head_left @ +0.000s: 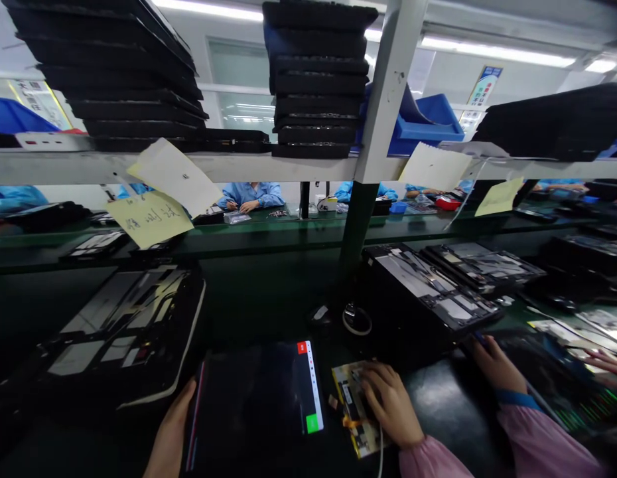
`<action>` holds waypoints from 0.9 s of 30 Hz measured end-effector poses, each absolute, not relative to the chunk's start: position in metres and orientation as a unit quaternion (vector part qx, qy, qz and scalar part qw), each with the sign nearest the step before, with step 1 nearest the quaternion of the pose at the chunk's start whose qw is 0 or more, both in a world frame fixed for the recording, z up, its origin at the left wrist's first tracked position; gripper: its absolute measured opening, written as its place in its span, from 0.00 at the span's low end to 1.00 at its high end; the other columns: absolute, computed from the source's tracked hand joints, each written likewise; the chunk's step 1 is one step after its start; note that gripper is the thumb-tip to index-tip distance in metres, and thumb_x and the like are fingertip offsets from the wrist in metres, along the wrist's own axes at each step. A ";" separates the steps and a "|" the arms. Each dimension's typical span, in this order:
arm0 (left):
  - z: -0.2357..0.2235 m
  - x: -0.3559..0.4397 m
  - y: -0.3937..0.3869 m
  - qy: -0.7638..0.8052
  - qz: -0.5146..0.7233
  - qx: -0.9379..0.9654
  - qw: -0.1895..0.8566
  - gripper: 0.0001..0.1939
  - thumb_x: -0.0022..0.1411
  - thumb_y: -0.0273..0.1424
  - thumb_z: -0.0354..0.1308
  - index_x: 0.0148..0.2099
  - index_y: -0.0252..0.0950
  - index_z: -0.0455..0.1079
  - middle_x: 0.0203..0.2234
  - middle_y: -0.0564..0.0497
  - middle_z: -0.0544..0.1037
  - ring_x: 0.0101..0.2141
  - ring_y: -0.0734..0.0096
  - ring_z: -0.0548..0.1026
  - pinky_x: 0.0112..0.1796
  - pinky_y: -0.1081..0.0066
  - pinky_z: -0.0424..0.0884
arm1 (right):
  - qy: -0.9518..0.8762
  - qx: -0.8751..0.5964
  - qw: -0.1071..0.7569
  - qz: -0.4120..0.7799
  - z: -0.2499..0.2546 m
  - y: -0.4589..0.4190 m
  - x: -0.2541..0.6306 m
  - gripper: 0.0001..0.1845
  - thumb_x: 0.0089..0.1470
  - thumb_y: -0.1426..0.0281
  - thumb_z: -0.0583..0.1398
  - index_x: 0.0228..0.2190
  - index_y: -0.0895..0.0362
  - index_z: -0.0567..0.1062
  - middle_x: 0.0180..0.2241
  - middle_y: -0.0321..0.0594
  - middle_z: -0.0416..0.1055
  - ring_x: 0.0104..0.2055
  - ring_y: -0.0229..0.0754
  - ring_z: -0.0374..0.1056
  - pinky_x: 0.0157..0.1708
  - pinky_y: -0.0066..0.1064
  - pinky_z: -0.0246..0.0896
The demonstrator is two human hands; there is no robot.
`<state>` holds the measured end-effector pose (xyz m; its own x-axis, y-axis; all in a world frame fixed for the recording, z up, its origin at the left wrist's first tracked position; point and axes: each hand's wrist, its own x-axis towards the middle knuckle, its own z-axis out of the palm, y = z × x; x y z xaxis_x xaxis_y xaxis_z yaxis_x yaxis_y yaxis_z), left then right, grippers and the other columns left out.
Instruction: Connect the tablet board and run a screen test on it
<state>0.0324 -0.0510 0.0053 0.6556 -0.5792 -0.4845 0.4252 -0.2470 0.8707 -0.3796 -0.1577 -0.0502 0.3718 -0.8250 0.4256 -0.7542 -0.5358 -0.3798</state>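
A dark tablet (pixel 253 405) lies flat at the near edge of the bench, its screen showing a red and a green button along the right side. My left hand (pixel 172 431) grips the tablet's left edge, fingers closed round it. Just right of the tablet lies a small yellow-green circuit board (pixel 345 392) with a thin cable. My right hand (pixel 388 405), in a pink sleeve, rests on this board with its fingers curled down onto it.
A co-worker's hands (pixel 497 365) in a pink sleeve work at the right over another device (pixel 557 378). Open tablet chassis lie at left (pixel 124 325) and right (pixel 428 285). A tape roll (pixel 357 320) sits behind. A post (pixel 361 212) carries a shelf with stacked black trays (pixel 316 79).
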 end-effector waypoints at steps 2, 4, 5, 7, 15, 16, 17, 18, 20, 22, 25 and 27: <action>0.007 0.031 -0.052 -0.037 -0.427 0.672 0.604 0.19 0.59 0.40 0.55 0.52 0.43 0.69 0.50 0.51 0.74 0.58 0.59 0.65 0.58 0.55 0.66 | 0.466 -0.830 0.043 -0.302 -0.051 -0.158 -0.379 0.15 0.61 0.65 0.51 0.41 0.54 0.76 0.45 0.40 0.67 0.48 0.40 0.62 0.48 0.35 0.61; 0.010 0.028 -0.052 -0.022 -0.439 0.668 0.601 0.22 0.61 0.41 0.53 0.54 0.38 0.67 0.52 0.46 0.72 0.55 0.60 0.68 0.55 0.53 0.67 | 0.455 -0.833 0.020 -0.314 -0.050 -0.158 -0.379 0.14 0.61 0.66 0.51 0.40 0.53 0.76 0.45 0.39 0.68 0.49 0.39 0.62 0.48 0.34 0.62; 0.012 0.026 -0.052 -0.020 -0.444 0.664 0.601 0.22 0.62 0.42 0.52 0.54 0.37 0.66 0.52 0.45 0.71 0.53 0.62 0.69 0.54 0.54 0.68 | 0.450 -0.835 0.010 -0.318 -0.049 -0.158 -0.378 0.14 0.61 0.67 0.51 0.40 0.53 0.76 0.45 0.38 0.68 0.48 0.38 0.62 0.48 0.33 0.62; 0.015 0.023 -0.050 -0.019 -0.452 0.657 0.603 0.22 0.62 0.42 0.52 0.54 0.36 0.66 0.51 0.44 0.70 0.51 0.65 0.70 0.52 0.56 0.69 | 0.441 -0.836 -0.010 -0.326 -0.047 -0.157 -0.377 0.13 0.61 0.67 0.51 0.40 0.53 0.76 0.44 0.37 0.68 0.48 0.37 0.63 0.48 0.32 0.62; 0.016 0.020 -0.052 -0.010 -0.466 0.628 0.623 0.22 0.61 0.41 0.52 0.55 0.38 0.67 0.46 0.46 0.75 0.50 0.64 0.73 0.51 0.59 0.71 | 0.431 -0.839 -0.061 -0.326 -0.047 -0.157 -0.375 0.14 0.62 0.68 0.50 0.39 0.54 0.75 0.44 0.37 0.68 0.49 0.38 0.62 0.47 0.31 0.59; 0.014 0.021 -0.053 -0.008 -0.466 0.625 0.626 0.22 0.61 0.40 0.53 0.55 0.38 0.67 0.45 0.47 0.76 0.50 0.63 0.73 0.52 0.60 0.72 | 0.432 -0.839 -0.064 -0.325 -0.048 -0.157 -0.375 0.14 0.62 0.68 0.50 0.38 0.54 0.75 0.44 0.37 0.68 0.49 0.38 0.62 0.47 0.31 0.58; 0.012 0.022 -0.054 -0.007 -0.467 0.621 0.629 0.23 0.60 0.38 0.54 0.56 0.38 0.66 0.45 0.47 0.77 0.50 0.63 0.73 0.52 0.61 0.72 | 0.431 -0.839 -0.067 -0.325 -0.049 -0.157 -0.375 0.15 0.62 0.68 0.50 0.38 0.54 0.75 0.44 0.37 0.68 0.49 0.38 0.62 0.47 0.31 0.58; 0.010 0.024 -0.054 -0.007 -0.468 0.617 0.633 0.24 0.60 0.37 0.55 0.57 0.38 0.66 0.45 0.47 0.77 0.50 0.63 0.74 0.53 0.62 0.71 | 0.431 -0.840 -0.067 -0.324 -0.049 -0.157 -0.376 0.15 0.62 0.68 0.49 0.39 0.54 0.75 0.44 0.36 0.68 0.49 0.38 0.62 0.48 0.31 0.58; 0.005 0.027 -0.054 -0.007 -0.469 0.609 0.640 0.26 0.59 0.34 0.56 0.59 0.37 0.64 0.47 0.47 0.76 0.51 0.64 0.73 0.55 0.62 0.70 | 0.429 -0.841 -0.067 -0.323 -0.050 -0.158 -0.376 0.14 0.62 0.68 0.49 0.39 0.54 0.75 0.44 0.36 0.68 0.49 0.38 0.61 0.48 0.30 0.57; 0.001 0.030 -0.053 -0.012 -0.462 0.606 0.648 0.25 0.58 0.33 0.56 0.58 0.37 0.65 0.48 0.48 0.76 0.52 0.65 0.72 0.57 0.64 0.68 | 0.428 -0.842 -0.066 -0.321 -0.050 -0.158 -0.376 0.15 0.63 0.68 0.49 0.40 0.54 0.75 0.45 0.36 0.68 0.50 0.38 0.61 0.49 0.30 0.57; 0.000 0.031 -0.052 -0.021 -0.449 0.608 0.655 0.23 0.58 0.32 0.57 0.56 0.37 0.67 0.48 0.49 0.76 0.53 0.67 0.72 0.57 0.66 0.67 | 0.432 -0.840 -0.072 -0.321 -0.051 -0.158 -0.376 0.15 0.63 0.68 0.49 0.39 0.54 0.75 0.45 0.37 0.68 0.49 0.38 0.62 0.48 0.31 0.57; 0.002 0.029 -0.052 -0.022 -0.449 0.606 0.656 0.22 0.58 0.32 0.57 0.55 0.36 0.67 0.47 0.49 0.76 0.52 0.67 0.72 0.57 0.65 0.67 | 0.434 -0.839 -0.073 -0.320 -0.052 -0.159 -0.376 0.15 0.63 0.68 0.49 0.39 0.54 0.75 0.45 0.37 0.68 0.49 0.38 0.62 0.47 0.31 0.58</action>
